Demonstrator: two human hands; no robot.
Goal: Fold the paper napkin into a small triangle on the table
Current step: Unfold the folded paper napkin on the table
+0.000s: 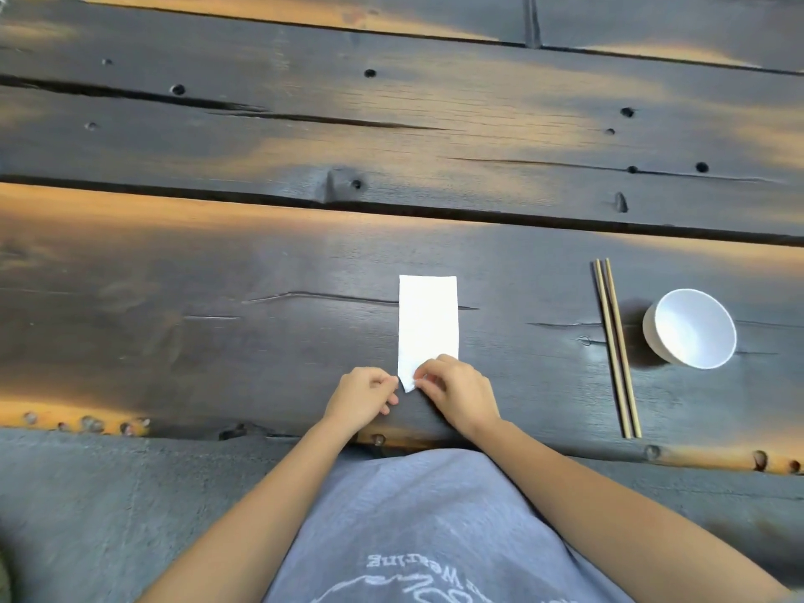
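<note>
A white paper napkin (428, 319) lies on the dark wooden table (217, 306) as a long narrow strip running away from me. Its near end is bent into a small point. My right hand (457, 391) pinches that near right corner between thumb and fingers, covering part of it. My left hand (363, 396) rests curled on the table at the napkin's near left edge, its fingertips touching the paper.
A pair of wooden chopsticks (615, 346) lies lengthwise to the right of the napkin. A white bowl (691, 328) sits tilted further right. The table's near edge (261, 433) runs just behind my wrists, with grey floor below.
</note>
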